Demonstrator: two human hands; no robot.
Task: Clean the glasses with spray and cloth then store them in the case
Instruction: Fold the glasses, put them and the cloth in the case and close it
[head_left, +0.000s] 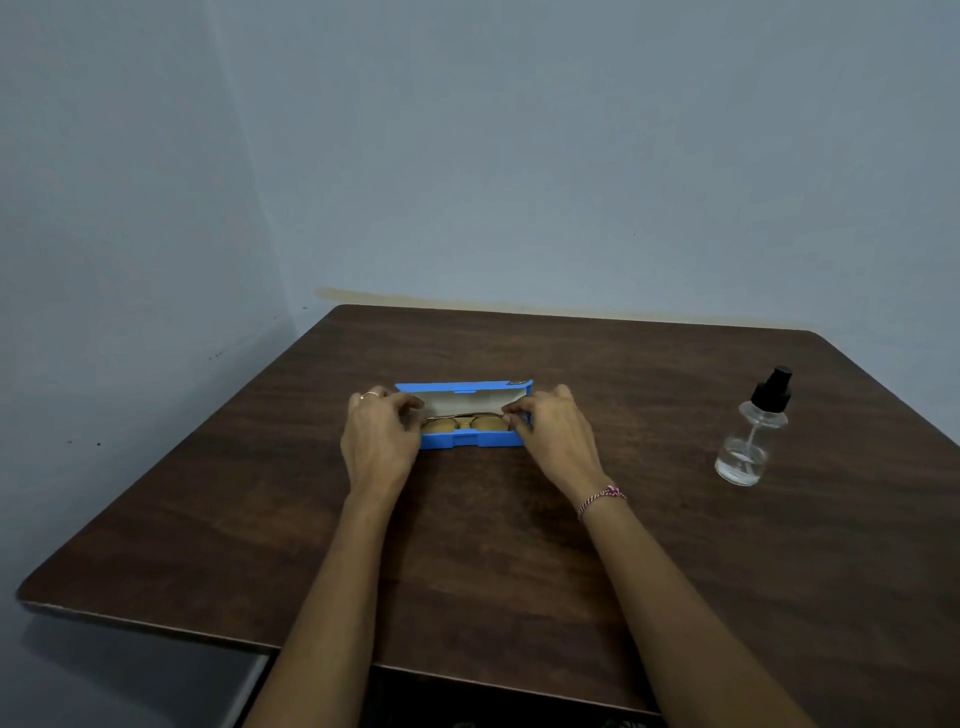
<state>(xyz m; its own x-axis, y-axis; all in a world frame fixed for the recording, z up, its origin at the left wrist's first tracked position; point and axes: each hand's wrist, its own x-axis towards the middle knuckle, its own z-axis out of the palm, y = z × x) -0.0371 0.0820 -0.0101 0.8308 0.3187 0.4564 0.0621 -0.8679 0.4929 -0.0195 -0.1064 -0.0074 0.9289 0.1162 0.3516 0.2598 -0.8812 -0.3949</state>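
Blue case (470, 441) open mid-table (208, 519); left hand (382, 436) and right hand (558, 431), each grip clamped on the glasses (464, 423) ends inside. Spray bottle (750, 431) well apart, near right edge.

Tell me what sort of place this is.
Probably a plain room corner, home or small office: a dark wood-grain table set against bare bluish walls, with a blue case holding glasses and a clear spray bottle on it. No shop or workshop fittings show.
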